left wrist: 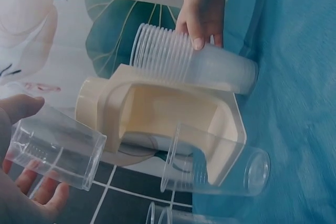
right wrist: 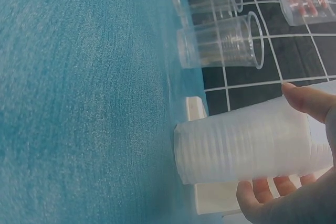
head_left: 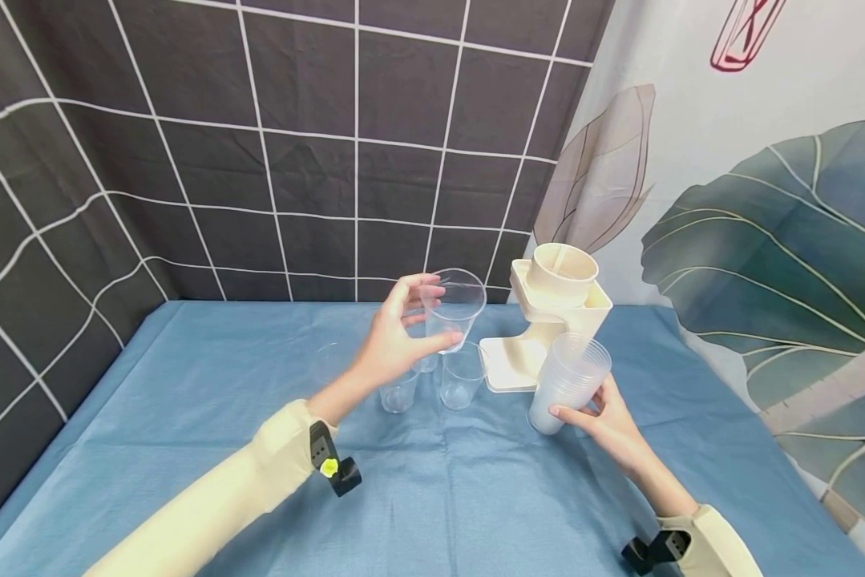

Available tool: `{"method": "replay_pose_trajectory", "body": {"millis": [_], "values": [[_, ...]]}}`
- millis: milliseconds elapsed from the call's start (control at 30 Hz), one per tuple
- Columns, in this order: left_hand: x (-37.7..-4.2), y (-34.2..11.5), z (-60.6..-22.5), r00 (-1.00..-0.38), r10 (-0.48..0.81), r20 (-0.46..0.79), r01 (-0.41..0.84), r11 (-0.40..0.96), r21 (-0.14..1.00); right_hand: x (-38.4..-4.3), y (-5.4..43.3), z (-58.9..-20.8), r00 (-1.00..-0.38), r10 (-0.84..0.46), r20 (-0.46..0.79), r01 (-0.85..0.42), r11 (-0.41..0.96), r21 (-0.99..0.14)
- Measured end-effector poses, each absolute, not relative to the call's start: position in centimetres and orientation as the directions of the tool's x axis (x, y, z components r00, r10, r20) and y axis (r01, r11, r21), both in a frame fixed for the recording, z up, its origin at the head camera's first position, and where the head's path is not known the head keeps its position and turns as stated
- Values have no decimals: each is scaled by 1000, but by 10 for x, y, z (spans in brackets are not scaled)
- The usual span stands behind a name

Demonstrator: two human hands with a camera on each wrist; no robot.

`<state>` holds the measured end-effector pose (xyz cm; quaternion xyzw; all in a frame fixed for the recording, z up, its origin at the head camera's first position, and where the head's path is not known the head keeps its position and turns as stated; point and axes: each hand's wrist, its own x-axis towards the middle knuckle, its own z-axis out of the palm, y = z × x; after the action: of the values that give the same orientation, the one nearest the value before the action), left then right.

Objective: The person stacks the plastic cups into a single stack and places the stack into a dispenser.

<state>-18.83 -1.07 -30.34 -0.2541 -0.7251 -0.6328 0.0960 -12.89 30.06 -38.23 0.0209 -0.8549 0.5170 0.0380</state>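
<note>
My left hand [head_left: 392, 336] holds a single clear plastic cup [head_left: 457, 300] above the table, thumb on one side and fingers on the other. The cup is upright with its mouth up. On the right, my right hand [head_left: 611, 423] grips a tall stack of nested plastic cups [head_left: 571, 385], tilted, its lower end at or close to the cloth. In the right wrist view, thumb and fingers wrap the stack [right wrist: 247, 145] from both sides. Several clear cups stand on the table below my left hand, among them a front cup [head_left: 462, 385] and a neighbouring cup [head_left: 398, 394].
Behind the stack stands a cream plastic stand [head_left: 511, 362] with a round cylinder [head_left: 563, 276] on top. A blue cloth [head_left: 418, 497] covers the table. A dark grid-patterned curtain [head_left: 309, 176] hangs along the back, and a leaf-printed one [head_left: 771, 232] on the right.
</note>
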Motion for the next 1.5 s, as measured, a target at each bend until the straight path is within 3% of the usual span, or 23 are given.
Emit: {"method": "replay_pose_trajectory", "body": {"millis": [1500], "values": [[-184, 49, -292, -790, 407, 459, 522, 54, 851, -129, 301, -381, -998, 10, 59, -48, 468, -883]]}}
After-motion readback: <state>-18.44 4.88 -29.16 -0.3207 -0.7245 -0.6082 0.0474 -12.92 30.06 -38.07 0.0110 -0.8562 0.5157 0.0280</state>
